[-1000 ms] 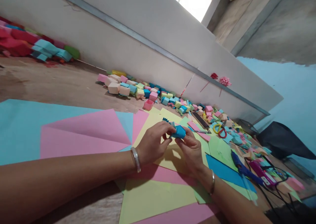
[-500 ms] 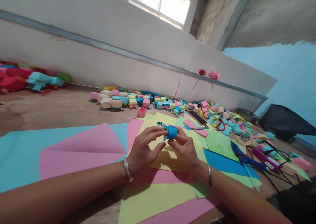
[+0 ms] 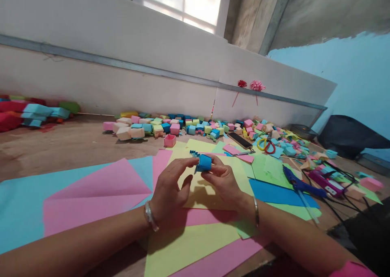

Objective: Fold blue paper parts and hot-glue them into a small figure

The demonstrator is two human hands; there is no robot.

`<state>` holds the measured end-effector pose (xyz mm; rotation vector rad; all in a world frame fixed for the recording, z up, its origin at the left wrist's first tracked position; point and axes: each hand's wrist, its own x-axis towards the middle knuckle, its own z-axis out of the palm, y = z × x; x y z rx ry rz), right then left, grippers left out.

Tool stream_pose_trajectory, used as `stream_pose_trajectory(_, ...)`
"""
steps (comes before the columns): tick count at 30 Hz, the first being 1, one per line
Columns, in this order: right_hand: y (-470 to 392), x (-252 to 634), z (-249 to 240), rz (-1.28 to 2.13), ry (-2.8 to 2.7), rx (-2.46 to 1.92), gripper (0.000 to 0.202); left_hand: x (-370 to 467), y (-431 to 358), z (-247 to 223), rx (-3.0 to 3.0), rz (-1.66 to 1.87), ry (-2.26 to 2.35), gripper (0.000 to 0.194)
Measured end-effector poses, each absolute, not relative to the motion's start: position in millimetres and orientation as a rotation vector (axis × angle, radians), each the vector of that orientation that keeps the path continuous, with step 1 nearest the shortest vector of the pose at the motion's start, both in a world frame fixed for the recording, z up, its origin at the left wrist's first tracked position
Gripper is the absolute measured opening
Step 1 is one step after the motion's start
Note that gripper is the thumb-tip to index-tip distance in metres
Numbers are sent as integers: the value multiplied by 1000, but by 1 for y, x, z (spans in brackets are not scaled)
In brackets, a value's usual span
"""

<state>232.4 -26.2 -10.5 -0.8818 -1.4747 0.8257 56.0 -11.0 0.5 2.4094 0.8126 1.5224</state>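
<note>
Between the thumb and fingers of my right hand (image 3: 224, 181) is a small blue paper box (image 3: 204, 163), held just above the yellow sheets (image 3: 179, 250). A zigzag-cut blue strip sticks out behind it on its left side. My left hand (image 3: 173, 183) is beside the box, its index fingertip at the left edge. The thumb of that hand stands apart from the box, and its fingers are spread. Parts of the box are covered by my right fingers.
Behind my hands lie a pink open box (image 3: 170, 140), many small paper boxes (image 3: 144, 128), a phone (image 3: 239, 140) and scissors (image 3: 266, 145). To the right are a blue glue gun (image 3: 301, 185) and a purple power strip (image 3: 327, 183) with cables. Pink paper (image 3: 97, 195) lies left.
The whole view has shifted, so things sit a little further left. My right hand still holds the blue box, which is turned slightly; my left thumb has moved a little away from it.
</note>
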Motion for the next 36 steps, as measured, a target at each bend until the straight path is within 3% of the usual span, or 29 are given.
stream_pose_trajectory(8, -28, 237, -4, 644, -1596, -922, 15, 57, -9, 2, 2388, 1478, 839, 46)
stream_pose_trajectory(18, -23, 267, 29, -257, -2115, -1145, 13, 57, 10, -4, 2220, 1451, 972, 49)
stream_pose_trajectory(31, -28, 262, 16, -212, -2585, -1334, 13, 59, 14, -10, 2174, 1315, 1022, 48)
stream_pose_trajectory(36, -31, 266, 20, -236, -2553, -1271, 25, 59, 15, -12, 2172, 1295, 1017, 49)
